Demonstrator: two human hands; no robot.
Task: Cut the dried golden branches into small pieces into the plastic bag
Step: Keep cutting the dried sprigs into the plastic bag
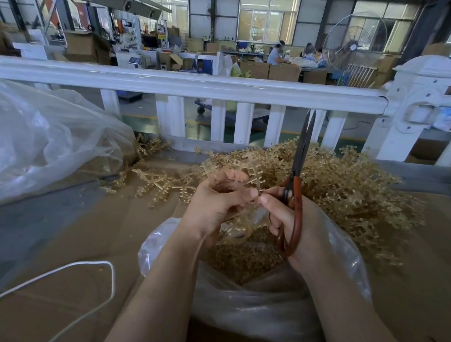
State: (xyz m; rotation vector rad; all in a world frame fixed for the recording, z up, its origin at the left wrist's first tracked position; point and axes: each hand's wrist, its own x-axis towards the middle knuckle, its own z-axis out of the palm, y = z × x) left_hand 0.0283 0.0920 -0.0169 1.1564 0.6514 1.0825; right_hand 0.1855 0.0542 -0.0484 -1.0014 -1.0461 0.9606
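Forearms fill the bottom of my view, reaching up over the plastic bag (251,299), whose open mouth sits right under both hands and already holds a deep layer of golden cut pieces (242,259). My left hand (217,204) has its fingers curled round a thin branch (245,169), gripping it just above the bag. My right hand (290,217) is wrapped round the red handles of the scissors (298,175); the blades point straight up, nearly pressed together and nowhere near the stem yet, while the thumb reaches across to touch the left fingers. Behind the hands, a big pile of uncut branches (337,183) lies on the brown cardboard (88,236), with a few loose sprigs (149,182) off to the left beside a second clear bag (41,138). A white cord (86,276) loops near my left arm, and a white railing (187,85) runs across the back. I judge this a regrip between cuts. My worries: bringing the blades down with the fingertips bunched so close could nick a finger, and a stem held past the bag's rim would drop its bits onto the cardboard. The bag's soft edge could also fold in and catch the blades.
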